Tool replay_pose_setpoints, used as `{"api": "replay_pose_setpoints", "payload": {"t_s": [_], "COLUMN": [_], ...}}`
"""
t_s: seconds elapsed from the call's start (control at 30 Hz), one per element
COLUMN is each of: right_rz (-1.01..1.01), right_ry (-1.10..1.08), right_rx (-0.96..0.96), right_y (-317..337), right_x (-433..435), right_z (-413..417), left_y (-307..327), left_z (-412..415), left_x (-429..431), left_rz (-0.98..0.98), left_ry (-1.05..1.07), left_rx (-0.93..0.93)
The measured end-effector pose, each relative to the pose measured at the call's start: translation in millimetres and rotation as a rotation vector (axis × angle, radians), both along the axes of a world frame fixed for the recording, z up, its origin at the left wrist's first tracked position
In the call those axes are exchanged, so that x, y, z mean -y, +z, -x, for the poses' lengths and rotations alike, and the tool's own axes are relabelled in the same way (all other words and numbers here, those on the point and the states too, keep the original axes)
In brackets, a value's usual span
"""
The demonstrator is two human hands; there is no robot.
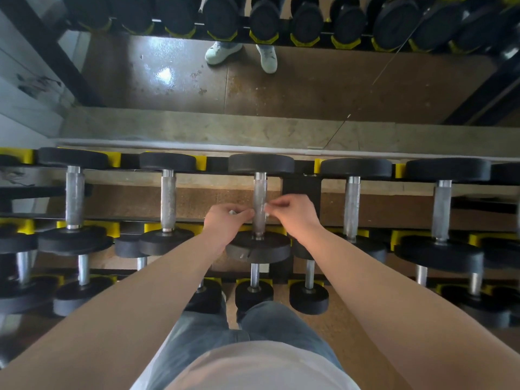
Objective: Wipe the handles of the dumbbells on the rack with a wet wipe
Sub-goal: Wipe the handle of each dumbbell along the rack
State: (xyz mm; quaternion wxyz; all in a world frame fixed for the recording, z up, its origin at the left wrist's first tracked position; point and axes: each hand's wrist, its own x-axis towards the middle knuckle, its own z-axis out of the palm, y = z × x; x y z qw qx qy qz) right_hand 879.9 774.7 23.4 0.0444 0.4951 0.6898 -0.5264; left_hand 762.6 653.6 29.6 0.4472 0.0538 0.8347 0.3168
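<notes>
A row of black dumbbells with grey metal handles lies across the upper tier of the rack (301, 187). Both my hands are at the middle dumbbell's handle (259, 192). My left hand (225, 220) pinches a bit of white wet wipe (232, 212) against the handle's left side. My right hand (295, 215) pinches the wipe's other white end on the handle's right side. The part of the wipe behind the handle is hidden, so the wipe seems to run around it.
Neighbouring handles stand to the left (168, 201) and right (351, 206). A lower tier holds smaller dumbbells (254, 291) near my legs. A wall mirror (253, 88) behind the rack reflects the floor, the rack and white shoes.
</notes>
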Motion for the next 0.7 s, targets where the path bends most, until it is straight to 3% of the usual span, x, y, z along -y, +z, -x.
{"api": "replay_pose_setpoints", "payload": {"t_s": [0.13, 0.27, 0.33, 0.57, 0.7], "right_rz": [-0.026, -0.002, -0.006, -0.166, -0.214], "right_ry": [-0.069, 0.31, 0.363, -0.08, 0.032], "right_rx": [-0.034, 0.161, 0.18, -0.104, -0.085], "right_y": [2.2, -1.1, -5.2, 8.6, 11.6], "right_x": [-2.7, 11.4, 17.0, -1.5, 5.2], "right_z": [9.8, -9.0, -17.9, 21.0, 18.6], "left_y": [-2.6, -3.9, -5.3, -3.9, -1.9], "left_z": [-0.5, 2.5, 4.5, 16.4, 18.6], "left_x": [-2.9, -6.0, -5.1, 0.7, 0.8], "left_rz": [0.025, 0.045, 0.032, 0.019, 0.011], "left_ry": [-0.02, -0.052, -0.003, 0.247, 0.22], "left_rx": [0.01, 0.034, 0.061, 0.073, 0.056]}}
